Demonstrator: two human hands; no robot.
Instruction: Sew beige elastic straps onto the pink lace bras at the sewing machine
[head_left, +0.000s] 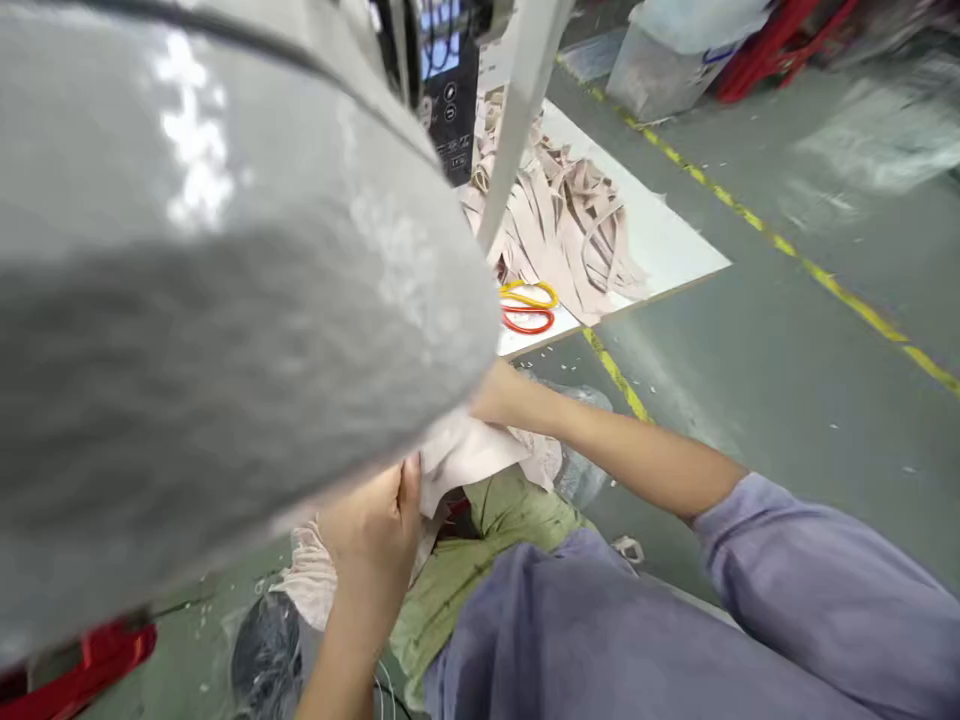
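Observation:
A large, glossy pale grey machine housing [300, 300] looms close to the camera and hides much of the work. Below its edge, a piece of pale pink fabric [469, 455] hangs over my lap. My left hand [373, 515] grips the fabric's left side, its thumb pressed along it and its other fingers partly covered. My right hand [487, 395] reaches in from the right to the fabric's upper edge; the machine conceals its fingers, so their grip cannot be seen.
On a white tabletop [667, 240] lie many pale pink fabric strips [555, 220] and scissors with yellow and red handles [529, 308]. A control panel [452, 120] stands behind the machine. More pink fabric [311, 575] hangs at lower left. Plastic bags and yellow tape mark the floor.

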